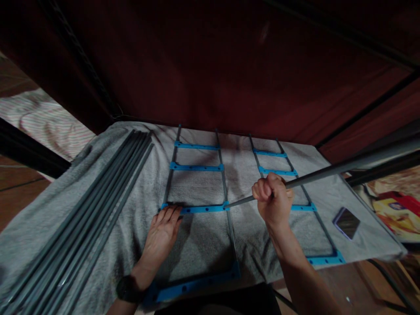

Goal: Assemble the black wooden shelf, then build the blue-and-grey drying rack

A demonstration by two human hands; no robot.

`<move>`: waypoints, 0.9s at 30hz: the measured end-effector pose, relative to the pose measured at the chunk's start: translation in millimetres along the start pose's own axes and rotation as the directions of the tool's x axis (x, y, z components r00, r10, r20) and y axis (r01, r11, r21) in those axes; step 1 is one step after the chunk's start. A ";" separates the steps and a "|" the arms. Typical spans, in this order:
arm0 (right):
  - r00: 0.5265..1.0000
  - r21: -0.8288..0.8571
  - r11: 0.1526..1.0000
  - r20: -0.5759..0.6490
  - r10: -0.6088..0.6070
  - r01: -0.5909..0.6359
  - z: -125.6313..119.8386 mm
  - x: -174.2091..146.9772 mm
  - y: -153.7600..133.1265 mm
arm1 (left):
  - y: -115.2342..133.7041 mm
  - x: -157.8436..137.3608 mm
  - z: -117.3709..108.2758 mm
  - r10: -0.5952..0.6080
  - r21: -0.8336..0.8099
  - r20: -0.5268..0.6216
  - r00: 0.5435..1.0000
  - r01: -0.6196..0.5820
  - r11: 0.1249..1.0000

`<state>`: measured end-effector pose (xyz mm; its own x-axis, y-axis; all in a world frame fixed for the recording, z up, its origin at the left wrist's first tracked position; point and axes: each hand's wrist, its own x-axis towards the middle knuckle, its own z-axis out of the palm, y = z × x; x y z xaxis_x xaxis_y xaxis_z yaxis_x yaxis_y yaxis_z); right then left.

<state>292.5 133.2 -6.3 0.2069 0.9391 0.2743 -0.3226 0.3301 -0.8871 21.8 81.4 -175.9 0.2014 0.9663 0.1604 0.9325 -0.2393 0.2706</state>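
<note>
My right hand is closed in a fist around a long grey tube. The tube slants down to the left, and its narrow-looking far end meets the right end of a blue crossbar; whether it sits in a hole there I cannot tell. At that crossbar's left end my left hand has its fingers over the bar and the thumb on the near side. The crossbar belongs to a ladder-like frame of grey tubes and several blue bars, lying flat on a grey cloth. The bar's left tip is partly covered by my fingers.
A second ladder-like frame lies to the right, partly behind my right arm. Several loose grey tubes lie side by side at the left. A phone rests near the right edge. Dark red panels stand behind the cloth.
</note>
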 end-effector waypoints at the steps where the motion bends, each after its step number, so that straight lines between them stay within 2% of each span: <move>1: 1.000 0.006 1.000 0.003 0.003 -0.003 0.3 -0.9 0.3 | -0.5 0.2 0.6 0.001 -0.001 0.003 1.000 -0.001 1.000; 8: 0.999 0.030 0.999 0.027 -0.029 0.028 1.9 -4.8 3.6 | -1.8 0.9 1.1 0.009 -0.016 0.004 1.000 -0.009 1.000; 12: 0.992 0.012 1.000 0.126 0.006 -0.008 5.1 -6.5 8.7 | -1.1 6.8 -1.2 -0.011 0.005 0.033 0.999 0.010 1.000; 16: 0.978 0.014 0.997 0.200 0.067 -0.071 7.8 -8.8 13.9 | 5.2 18.4 3.3 0.052 -0.043 0.059 0.997 -0.050 0.998; 21: 0.969 0.000 0.992 0.212 0.125 -0.128 7.4 -10.2 14.3 | 39.8 43.4 9.2 0.192 -0.222 0.137 0.972 -0.158 0.962; 24: 0.961 -0.006 0.989 0.234 0.147 -0.150 5.3 -10.5 13.2 | 69.2 64.7 16.0 0.304 -0.345 0.199 0.932 -0.224 0.911; 27: 0.953 -0.014 0.985 0.252 0.167 -0.169 0.9 -10.9 13.7 | 93.0 84.9 30.7 0.373 -0.401 0.261 0.891 -0.251 0.881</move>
<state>285.0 127.6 -21.1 -0.0893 0.9744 0.2064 -0.3395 0.1651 -0.9260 134.9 144.1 -166.3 0.6050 0.7962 -0.0036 0.6504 -0.4916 0.5790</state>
